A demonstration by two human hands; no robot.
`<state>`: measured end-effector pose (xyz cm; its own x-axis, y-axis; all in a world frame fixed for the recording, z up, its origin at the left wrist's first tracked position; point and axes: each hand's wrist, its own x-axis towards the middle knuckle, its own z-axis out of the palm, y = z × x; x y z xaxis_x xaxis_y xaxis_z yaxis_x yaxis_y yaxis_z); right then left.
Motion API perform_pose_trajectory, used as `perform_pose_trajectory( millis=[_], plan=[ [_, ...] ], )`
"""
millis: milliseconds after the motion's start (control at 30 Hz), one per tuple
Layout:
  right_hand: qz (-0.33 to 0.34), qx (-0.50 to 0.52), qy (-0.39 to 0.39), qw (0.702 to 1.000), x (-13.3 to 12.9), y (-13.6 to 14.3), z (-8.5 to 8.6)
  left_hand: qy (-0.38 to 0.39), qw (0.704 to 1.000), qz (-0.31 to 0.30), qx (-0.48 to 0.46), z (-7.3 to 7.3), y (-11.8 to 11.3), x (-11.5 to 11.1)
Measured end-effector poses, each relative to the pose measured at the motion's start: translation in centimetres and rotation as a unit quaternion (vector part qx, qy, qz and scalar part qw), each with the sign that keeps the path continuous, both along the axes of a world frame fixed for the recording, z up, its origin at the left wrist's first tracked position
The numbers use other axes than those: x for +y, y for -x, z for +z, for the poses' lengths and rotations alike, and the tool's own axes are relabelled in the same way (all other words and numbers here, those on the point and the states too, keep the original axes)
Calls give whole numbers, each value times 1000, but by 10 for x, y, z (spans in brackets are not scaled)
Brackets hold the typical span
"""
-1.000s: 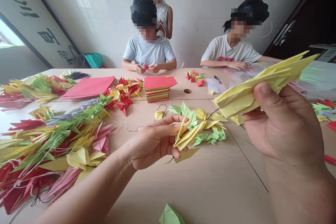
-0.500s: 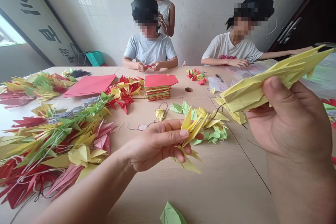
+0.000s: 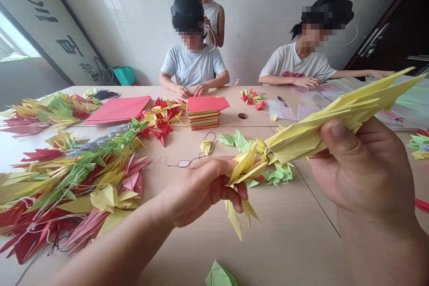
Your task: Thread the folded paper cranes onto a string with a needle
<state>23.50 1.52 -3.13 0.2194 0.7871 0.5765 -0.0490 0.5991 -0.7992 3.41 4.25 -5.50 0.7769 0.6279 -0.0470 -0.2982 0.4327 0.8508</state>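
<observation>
Over the table my left hand pinches small yellow folded-paper cranes that are strung on a dark cord; more yellow points hang below its fingers. Raised at the right, my right hand grips a thick bundle of yellow paper cranes, flattened together, thumb on top. The bundle's lower end lies close to the left hand's cranes, and the dark cord shows between them. Green folded cranes lie on the table just behind. A green folded paper piece rests at the near edge.
Strung cranes in many colours heap up at the left. Red paper sheets and a stack of paper squares lie mid-table. Across the table sit two people, with a third standing behind. A round hole is in the tabletop.
My right hand has moved left and slightly down, bringing its bundle up to the left hand's cranes. My left hand has shifted slightly right. The middle person's hands have lowered to the table.
</observation>
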Motion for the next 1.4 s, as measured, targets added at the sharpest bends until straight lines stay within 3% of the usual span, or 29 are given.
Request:
perform_pose_trajectory(
  millis=[133,467,733,967,1100,1300,1400],
  plan=[
    [-17,-39,-7,999,-3,0,-4,-42,998,33,26,3,-2,-4],
    [26,-106,20,994,-9,2,-7,-152,982,65,94,1,2,-5],
    [74,-201,27,976,-11,4,-4,-132,985,39,104,-1,2,-8],
    [25,-239,19,971,-11,9,-3,-167,982,41,81,-1,2,-7],
    [22,-255,40,966,-11,10,-3,-223,969,41,96,2,0,-8],
    [58,-223,106,967,-8,12,-4,-256,952,90,142,2,0,-8],
    [54,-270,126,953,-9,13,-3,-278,943,93,161,2,1,-8]
  ],
)
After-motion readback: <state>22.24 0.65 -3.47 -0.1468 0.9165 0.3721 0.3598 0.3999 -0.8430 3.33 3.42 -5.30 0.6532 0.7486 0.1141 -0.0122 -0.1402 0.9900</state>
